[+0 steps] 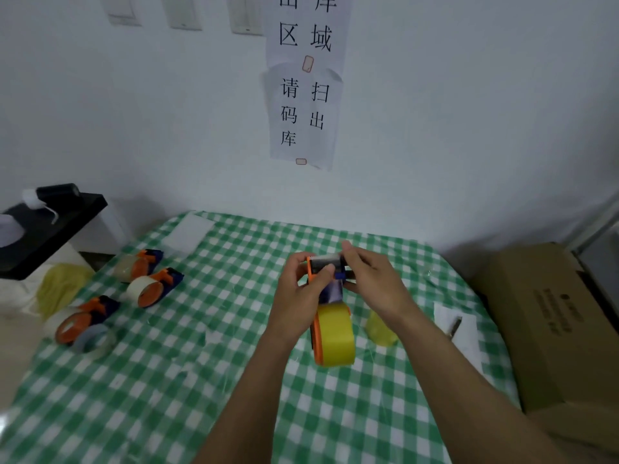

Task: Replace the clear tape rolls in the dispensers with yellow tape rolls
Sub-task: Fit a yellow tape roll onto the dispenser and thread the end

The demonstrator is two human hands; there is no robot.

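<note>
1 dispenser (324, 264) is held above the counter (201, 380), its yellow tape roll (335, 336) already seated. The left hand (298, 296) grips its orange head to steady it; the right hand (371, 279) pinches it beside the cutter, probably threading tape. 3 clear-roll dispensers (152, 286) wait at the left.

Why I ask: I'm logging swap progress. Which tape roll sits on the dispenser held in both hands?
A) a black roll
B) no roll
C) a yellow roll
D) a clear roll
C: the dispenser that the left hand and the right hand grip carries a yellow tape roll.
</note>
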